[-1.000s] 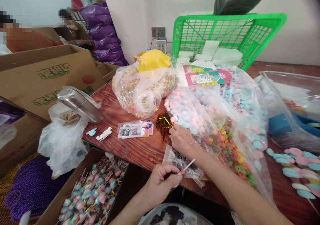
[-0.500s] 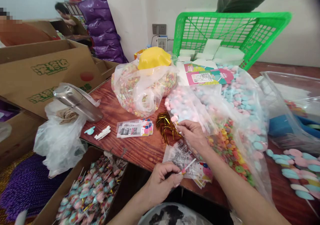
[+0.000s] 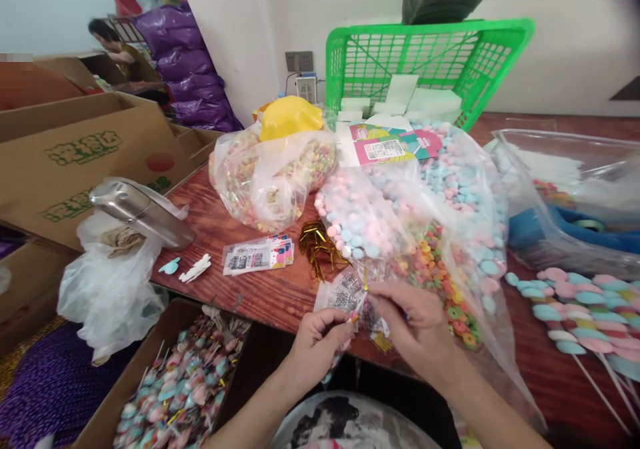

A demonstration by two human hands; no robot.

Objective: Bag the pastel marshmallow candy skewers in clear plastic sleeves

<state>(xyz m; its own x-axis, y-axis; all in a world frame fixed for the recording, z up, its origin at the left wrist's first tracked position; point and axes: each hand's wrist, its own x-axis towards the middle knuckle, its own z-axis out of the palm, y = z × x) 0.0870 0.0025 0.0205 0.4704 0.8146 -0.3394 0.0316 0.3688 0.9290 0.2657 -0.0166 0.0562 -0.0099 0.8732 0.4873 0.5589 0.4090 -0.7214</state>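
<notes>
Evidently this is a close, two-handed pinch job, done just above the near edge of the reddish-brown wooden table (image 3: pixel 240 297). The left hand (image 3: pixel 323 344) is closed at thumb and forefinger around the top of a small pastel candy piece in clear wrapping (image 3: pixel 334 364), which hangs under those fingers, in front of the table edge. The right hand (image 3: pixel 417 319) pinches a short, shiny gold metallic tie (image 3: pixel 365 278) upright between thumb and fingertips, near the left hand but apart from it. To do this well, I would hold the gathered wrapping firmly in the left pinch, bring the tie's middle against the neck just beside those fingertips, and bend it round snugly; too hard a twist could tear the film, too slack a one could slip. A light grip seems best, since the candy looks soft and may dent. As for looks, the piece shows pale pink and blue through the wrapping, with a small orange-pink tip at the left fingertips; most of it is covered by the hand, so its full shape and any stick cannot be told. More gold metallic strips (image 3: pixel 320 241) lie in a loose bundle beyond the hands.
</notes>
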